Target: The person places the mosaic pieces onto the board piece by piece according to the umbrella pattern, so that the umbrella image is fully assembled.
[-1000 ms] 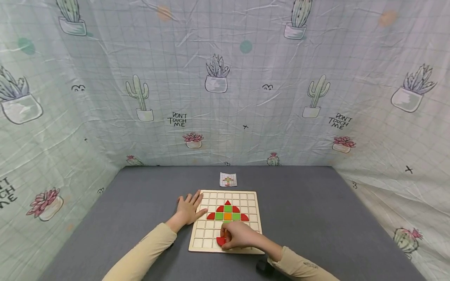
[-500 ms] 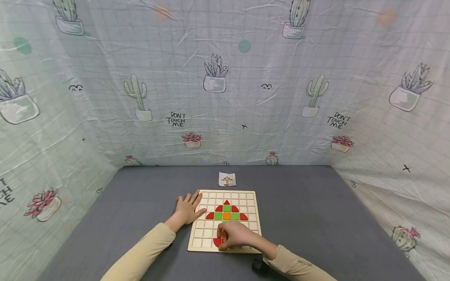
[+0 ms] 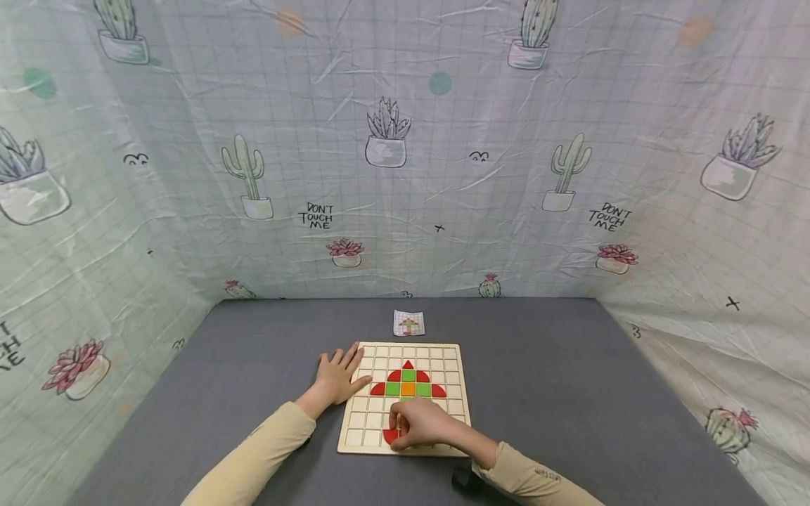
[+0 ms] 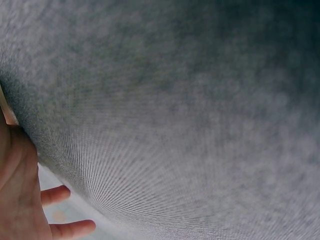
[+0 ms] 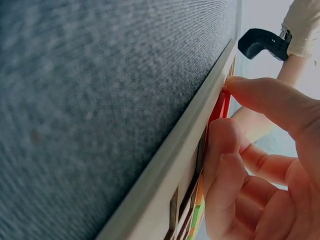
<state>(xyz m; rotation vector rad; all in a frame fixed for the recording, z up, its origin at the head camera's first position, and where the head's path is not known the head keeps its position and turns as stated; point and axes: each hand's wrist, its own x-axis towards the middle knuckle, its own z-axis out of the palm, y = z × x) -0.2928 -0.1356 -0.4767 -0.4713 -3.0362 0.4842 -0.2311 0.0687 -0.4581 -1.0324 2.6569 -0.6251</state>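
Observation:
A square wooden grid board [image 3: 362,437] lies on the table, with red, green and orange tiles forming a pointed shape. My left hand [image 3: 337,374] rests spread on the board's left edge, its fingers straight. Low on the board, my right hand [image 3: 425,423] has curled fingers and pinches a red tile [image 5: 227,102] between thumb and fingertips; the hand covers much of it. Just left of these fingertips lies a red quarter-circle tile [image 3: 389,436] in a cell. Above them sit an orange square tile [image 3: 408,388] and green square tiles [image 3: 408,375].
A small printed card [image 3: 408,323] with a coloured grid pattern lies behind the board. The grey table [image 3: 531,379] extends on both sides. A cactus-printed cloth [image 3: 443,190] hangs around the back and sides.
The red tile in my right fingers, earlier seen tilted, has gone down against the board beside the other red one. The left hand stays on the board's edge; the view shifted slightly.

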